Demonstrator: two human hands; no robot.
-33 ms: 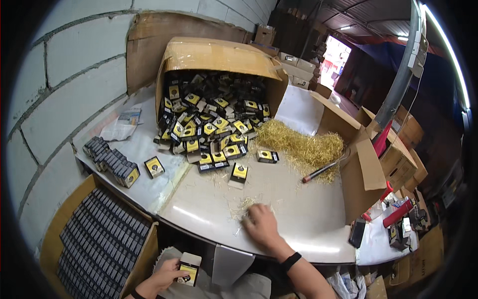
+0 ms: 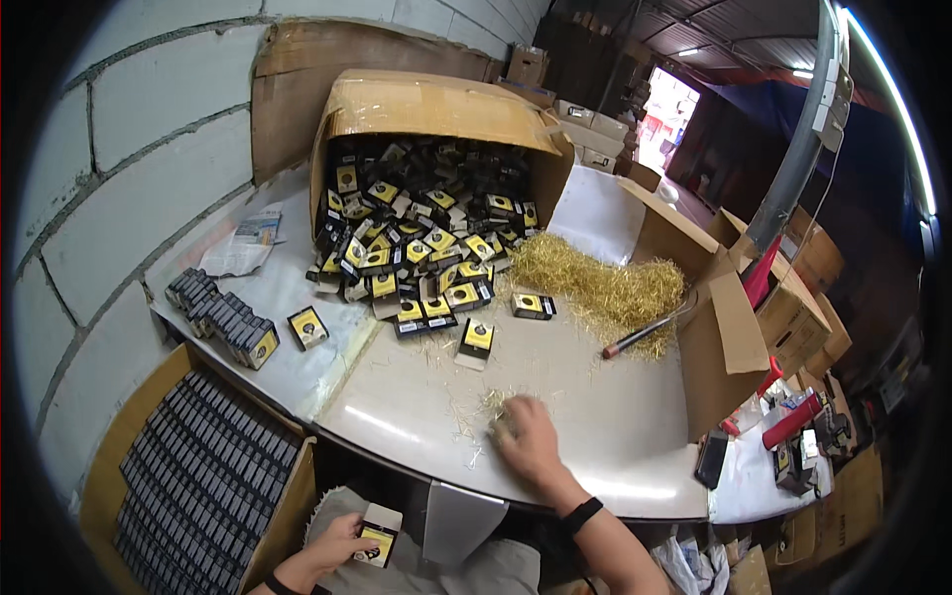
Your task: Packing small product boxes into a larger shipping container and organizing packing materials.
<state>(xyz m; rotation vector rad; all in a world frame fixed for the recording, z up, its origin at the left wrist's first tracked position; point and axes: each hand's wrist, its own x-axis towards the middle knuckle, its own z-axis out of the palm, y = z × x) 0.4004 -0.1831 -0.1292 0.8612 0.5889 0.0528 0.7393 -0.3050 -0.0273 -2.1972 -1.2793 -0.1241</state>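
Low at the front, my left hand (image 2: 337, 540) grips a small black and yellow carton (image 2: 380, 535) with its pale end flap raised, held over my lap. On the tabletop (image 2: 585, 436), my right hand (image 2: 528, 441) has its fingers bent down over a little tuft of gold shredded strands (image 2: 493, 401); the palm side is hidden. Just beyond it lies a single carton (image 2: 477, 338) with its flap out, and another carton (image 2: 534, 306) rests farther back. A long heap of gold shred (image 2: 605, 288) lies at the back right, with a dark rod-like tool (image 2: 640, 337) against it.
A big cardboard box (image 2: 436, 104) on its side spills many cartons (image 2: 426, 248). At left stand a row of cartons (image 2: 223, 322), a lone carton (image 2: 308, 327) and a deep box of packed cartons (image 2: 208, 476). A phone (image 2: 711, 458) lies at the right edge, beside cardboard flaps (image 2: 729, 332).
My right hand has shifted slightly away from me on the tabletop, its fingers more curled at the strands. My left hand keeps the carton in nearly the same place.
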